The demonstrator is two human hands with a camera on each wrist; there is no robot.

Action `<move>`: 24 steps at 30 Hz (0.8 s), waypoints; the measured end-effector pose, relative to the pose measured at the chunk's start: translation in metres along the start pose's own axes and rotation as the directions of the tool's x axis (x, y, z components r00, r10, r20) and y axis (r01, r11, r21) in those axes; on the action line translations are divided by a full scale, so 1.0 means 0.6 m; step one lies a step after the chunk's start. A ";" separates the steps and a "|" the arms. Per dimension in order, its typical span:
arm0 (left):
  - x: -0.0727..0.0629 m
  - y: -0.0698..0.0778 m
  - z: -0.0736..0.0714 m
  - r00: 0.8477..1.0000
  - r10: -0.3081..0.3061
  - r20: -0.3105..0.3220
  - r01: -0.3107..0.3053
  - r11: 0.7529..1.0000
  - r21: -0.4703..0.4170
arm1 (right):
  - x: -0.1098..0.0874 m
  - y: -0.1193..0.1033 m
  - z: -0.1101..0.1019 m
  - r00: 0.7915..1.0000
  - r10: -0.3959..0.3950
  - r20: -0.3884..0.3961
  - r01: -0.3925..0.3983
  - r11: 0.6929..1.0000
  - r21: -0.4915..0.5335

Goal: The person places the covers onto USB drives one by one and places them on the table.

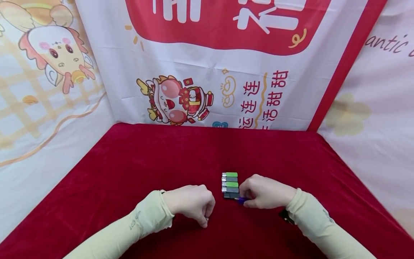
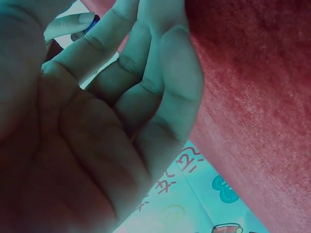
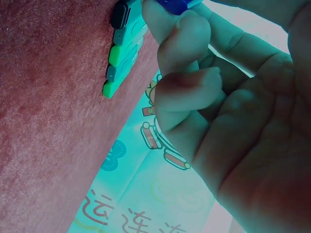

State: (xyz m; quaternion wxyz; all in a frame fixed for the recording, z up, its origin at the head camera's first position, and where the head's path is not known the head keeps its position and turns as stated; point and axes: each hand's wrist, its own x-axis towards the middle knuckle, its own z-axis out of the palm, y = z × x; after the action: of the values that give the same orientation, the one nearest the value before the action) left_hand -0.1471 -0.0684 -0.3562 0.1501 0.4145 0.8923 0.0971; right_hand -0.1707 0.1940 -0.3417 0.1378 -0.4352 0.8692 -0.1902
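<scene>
My right hand (image 1: 266, 192) pinches a small blue-purple stick-like thing (image 1: 242, 200) between thumb and fingers, and its thin end points at a row of small sticks. Those nearest the back are green (image 1: 231, 175) and grey (image 1: 231, 179) by turns, each with a silvery left end. A plain dark grey piece (image 1: 229, 195) closes the row at the front, right beside the blue-purple thing. To the left, my left hand (image 1: 191, 202) points down with thumb and fingertips together on a tiny pale thing (image 1: 207, 219), mostly hidden by the fingers.
Dark red velvet cloth (image 1: 161, 154) covers the table. A white printed backdrop (image 1: 207, 61) with cartoons and lettering stands behind it, and printed cloth walls (image 1: 48, 108) rise on both sides.
</scene>
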 end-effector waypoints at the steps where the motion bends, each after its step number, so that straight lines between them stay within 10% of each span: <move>1: 0.000 0.001 0.000 1.000 -0.005 -0.001 0.005 1.000 0.002 | 0.000 0.000 0.000 1.000 0.001 0.000 -0.001 1.000 0.002; 13: -0.001 0.007 -0.001 1.000 -0.007 0.029 0.006 1.000 0.027 | -0.004 0.002 0.004 1.000 0.001 -0.011 -0.001 1.000 0.006; 24: -0.004 -0.010 -0.012 0.994 0.078 -0.079 -0.078 0.997 -0.002 | -0.001 0.001 0.003 1.000 0.012 -0.006 -0.012 1.000 0.002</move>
State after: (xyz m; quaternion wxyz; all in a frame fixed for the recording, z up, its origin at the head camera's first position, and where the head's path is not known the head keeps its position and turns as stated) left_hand -0.1524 -0.0742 -0.3505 0.1121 0.4445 0.8804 0.1215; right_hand -0.1701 0.1945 -0.3436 0.1366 -0.4293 0.8720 -0.1916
